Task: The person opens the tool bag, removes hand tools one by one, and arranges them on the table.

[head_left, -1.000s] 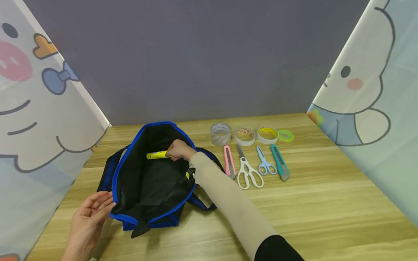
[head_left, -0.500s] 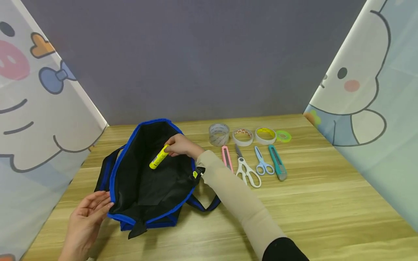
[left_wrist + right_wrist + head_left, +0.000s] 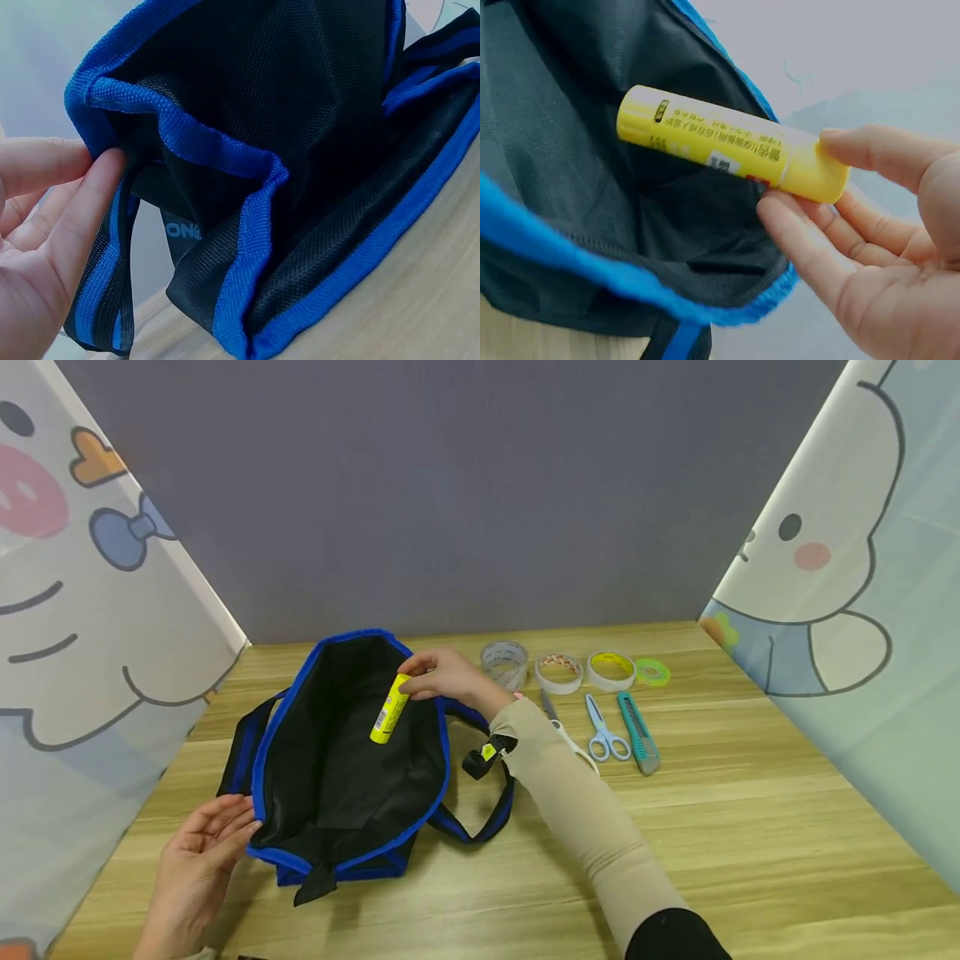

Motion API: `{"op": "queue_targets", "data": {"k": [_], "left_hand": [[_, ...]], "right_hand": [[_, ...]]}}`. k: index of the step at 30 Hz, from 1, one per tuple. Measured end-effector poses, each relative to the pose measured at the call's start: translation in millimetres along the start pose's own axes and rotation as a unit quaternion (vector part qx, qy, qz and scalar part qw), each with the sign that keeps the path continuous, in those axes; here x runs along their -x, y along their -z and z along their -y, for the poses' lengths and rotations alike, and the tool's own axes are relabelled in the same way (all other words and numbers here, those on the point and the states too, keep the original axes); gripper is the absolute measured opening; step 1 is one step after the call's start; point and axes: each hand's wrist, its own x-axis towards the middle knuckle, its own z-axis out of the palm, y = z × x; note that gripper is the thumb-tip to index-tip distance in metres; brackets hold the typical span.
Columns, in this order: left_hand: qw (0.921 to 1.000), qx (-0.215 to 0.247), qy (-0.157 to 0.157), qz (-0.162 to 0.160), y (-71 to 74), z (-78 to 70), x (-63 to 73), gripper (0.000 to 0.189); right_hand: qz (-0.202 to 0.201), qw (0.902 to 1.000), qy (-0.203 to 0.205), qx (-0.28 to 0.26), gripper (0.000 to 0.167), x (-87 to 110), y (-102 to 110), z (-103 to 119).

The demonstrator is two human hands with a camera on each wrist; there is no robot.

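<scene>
A black bag [image 3: 352, 777] with blue trim lies with its mouth wide apart on the left part of the table. My left hand [image 3: 202, 860] pinches the trimmed edge at its near left corner; the left wrist view shows thumb and fingers on the blue binding [image 3: 97, 135]. A yellow glue stick [image 3: 705, 142] with printed text is in my right hand [image 3: 450, 677], pinched at one end between thumb and fingers. In the head view the stick slants over the mouth of the bag, near its right rim. The right wrist view shows the dark lining behind it.
Right of the bag lie white scissors [image 3: 577, 747], small blue scissors [image 3: 606, 735] and a teal box cutter [image 3: 637, 735]. Behind them stand a wide clear tape roll [image 3: 505, 662], two narrower rolls and a green tape ring [image 3: 653, 672]. A bag strap [image 3: 480, 835] loops out rightward.
My right hand has drawn the glue stick up and to the right, from deep in the bag toward its right rim, and the stick has tilted steeper. The left hand keeps its hold.
</scene>
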Motion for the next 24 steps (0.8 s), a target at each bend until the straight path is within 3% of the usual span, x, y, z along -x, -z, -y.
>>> {"op": "queue_targets", "data": {"k": [8,24], "left_hand": [[0.9999,-0.011,-0.005,0.002,-1.3,-2.3,-0.4,0.042],[0.9996,0.018,-0.006,0.019,2.7,-0.3,0.5,0.043]], "right_hand": [[-0.011,0.9989,0.009,-0.045,0.033,14.2,19,-2],[-0.031,0.9981,0.020,-0.050,0.035,51.4,60,-17]]}}
